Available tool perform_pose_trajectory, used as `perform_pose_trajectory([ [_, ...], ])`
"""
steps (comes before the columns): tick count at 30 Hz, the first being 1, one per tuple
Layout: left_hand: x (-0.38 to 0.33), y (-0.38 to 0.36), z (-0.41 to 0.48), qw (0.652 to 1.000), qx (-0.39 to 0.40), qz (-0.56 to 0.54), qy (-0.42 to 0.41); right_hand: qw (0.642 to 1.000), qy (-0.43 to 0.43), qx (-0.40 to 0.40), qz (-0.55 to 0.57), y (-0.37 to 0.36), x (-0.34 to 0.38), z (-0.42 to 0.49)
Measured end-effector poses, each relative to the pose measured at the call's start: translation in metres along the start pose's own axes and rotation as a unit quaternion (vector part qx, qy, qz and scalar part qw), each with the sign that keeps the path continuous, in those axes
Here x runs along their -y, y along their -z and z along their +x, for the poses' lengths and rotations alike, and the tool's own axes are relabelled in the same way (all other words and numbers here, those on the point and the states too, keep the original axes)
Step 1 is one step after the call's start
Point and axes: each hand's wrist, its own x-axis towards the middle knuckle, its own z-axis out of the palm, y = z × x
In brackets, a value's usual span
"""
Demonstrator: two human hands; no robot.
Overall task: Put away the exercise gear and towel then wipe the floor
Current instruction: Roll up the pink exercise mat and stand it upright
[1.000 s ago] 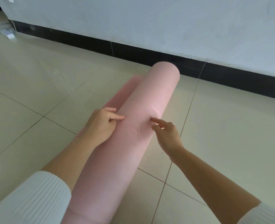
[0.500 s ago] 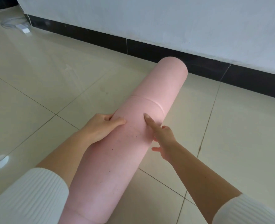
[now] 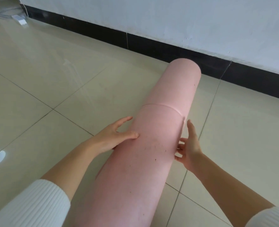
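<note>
The rolled pink mat [image 3: 160, 153] lay on the tiled floor [image 3: 53, 79], running from the bottom centre toward the upper right of the frame. The left hand [image 3: 112, 138] pressed its left side, fingers straight and thumb on top. The right hand [image 3: 190, 148] touched its right side, fingers mostly straight. Neither of the 2 hands closed around it. I judged that the outer edge [image 3: 161, 105] could spring open, because nothing tied the roll and flat hands gave a weak hold for lifting.
</note>
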Motion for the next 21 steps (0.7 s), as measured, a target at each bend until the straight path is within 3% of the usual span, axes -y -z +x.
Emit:
perform_pose_trajectory([
  [5, -0.014, -0.051, -0.001, 0.996, 0.079, -0.033, 0.006, 0.999, -0.007, 0.013, -0.034, 0.063, 0.006, -0.011],
  [8, -0.037, -0.084, -0.004, 0.992, 0.099, -0.075, -0.031, 1.000, 0.020, 0.023, -0.006, 0.096, 0.013, -0.028],
  [12, -0.086, -0.121, -0.009, 0.987, 0.095, -0.090, -0.089, 0.993, 0.101, 0.033, 0.058, 0.144, 0.045, -0.058],
  [18, -0.190, -0.169, -0.034, 0.965, 0.074, -0.136, -0.212, 0.966, 0.257, 0.022, 0.023, 0.226, 0.114, -0.137],
  [21, -0.248, -0.199, -0.055, 0.951, 0.098, -0.089, -0.280, 0.946, 0.325, 0.008, -0.003, 0.262, 0.141, -0.183],
])
